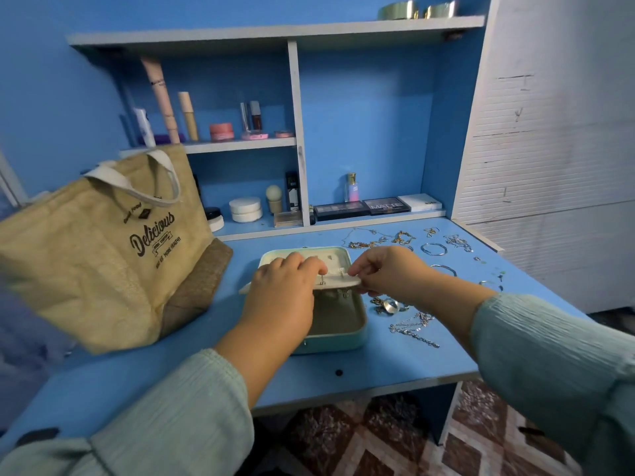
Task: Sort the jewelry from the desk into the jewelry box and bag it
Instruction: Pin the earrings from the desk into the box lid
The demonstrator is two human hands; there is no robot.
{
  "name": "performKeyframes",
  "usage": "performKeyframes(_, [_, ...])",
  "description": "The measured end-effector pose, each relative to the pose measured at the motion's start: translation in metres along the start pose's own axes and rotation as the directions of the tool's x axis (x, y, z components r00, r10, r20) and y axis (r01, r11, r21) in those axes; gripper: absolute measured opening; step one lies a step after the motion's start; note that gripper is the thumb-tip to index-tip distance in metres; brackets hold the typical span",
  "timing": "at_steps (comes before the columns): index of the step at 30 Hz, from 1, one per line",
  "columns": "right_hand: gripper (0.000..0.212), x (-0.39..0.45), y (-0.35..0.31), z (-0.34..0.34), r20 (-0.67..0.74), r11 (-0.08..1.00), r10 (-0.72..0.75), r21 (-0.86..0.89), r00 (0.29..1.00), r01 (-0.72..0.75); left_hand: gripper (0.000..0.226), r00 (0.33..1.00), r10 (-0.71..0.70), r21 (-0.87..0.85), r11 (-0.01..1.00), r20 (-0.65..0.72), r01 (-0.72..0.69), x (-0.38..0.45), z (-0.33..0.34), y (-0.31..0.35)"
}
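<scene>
A mint-green jewelry box [338, 333] lies open in the middle of the blue desk [395, 365]. Above its base I hold a white earring panel [338, 279] with small earrings hooked on it. My left hand [280, 297] presses on the panel's left part. My right hand [385, 269] pinches the panel's right edge. Loose jewelry lies to the right of the box: a silver chain [414, 333], a ring cluster [388, 305], bangles [433, 249] and gold chains [402, 238]. A jute bag [103, 249] printed "Delicious" stands at the left.
Shelves behind the desk hold cosmetics: tubes [161, 97], pots [245, 209], a perfume bottle [352, 187] and palettes [378, 207]. A white cabinet [549, 132] stands at the right. The desk's front edge runs just before my forearms, patterned floor below.
</scene>
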State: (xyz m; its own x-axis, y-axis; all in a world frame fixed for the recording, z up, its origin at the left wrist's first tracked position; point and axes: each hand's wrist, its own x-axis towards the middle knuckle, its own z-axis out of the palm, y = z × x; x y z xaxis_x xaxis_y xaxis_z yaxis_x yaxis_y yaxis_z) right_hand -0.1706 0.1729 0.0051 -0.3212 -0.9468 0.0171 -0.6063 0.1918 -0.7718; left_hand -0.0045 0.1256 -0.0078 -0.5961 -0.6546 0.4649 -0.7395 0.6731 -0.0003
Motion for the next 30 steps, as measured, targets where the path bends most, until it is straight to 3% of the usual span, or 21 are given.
performKeyframes(10, [0.020, -0.005, -0.002, 0.003, 0.051, 0.967, 0.151, 0.198, 0.987, -0.158, 0.033, 0.988, -0.012, -0.081, 0.996, 0.153, 0.025, -0.006, -0.010, 0.002])
performKeyframes(19, [0.016, -0.012, 0.004, -0.005, 0.056, 0.954, 0.136, 0.263, 0.989, -0.146, 0.034, 0.981, 0.008, -0.107, 0.994, 0.192, 0.013, -0.008, -0.018, 0.015])
performKeyframes(30, [0.019, -0.033, 0.050, -0.052, -0.149, 0.990, 0.110, -0.068, 0.983, -0.121, 0.027, 0.966, 0.126, -0.151, 0.984, 0.225, -0.093, 0.015, -0.011, 0.064])
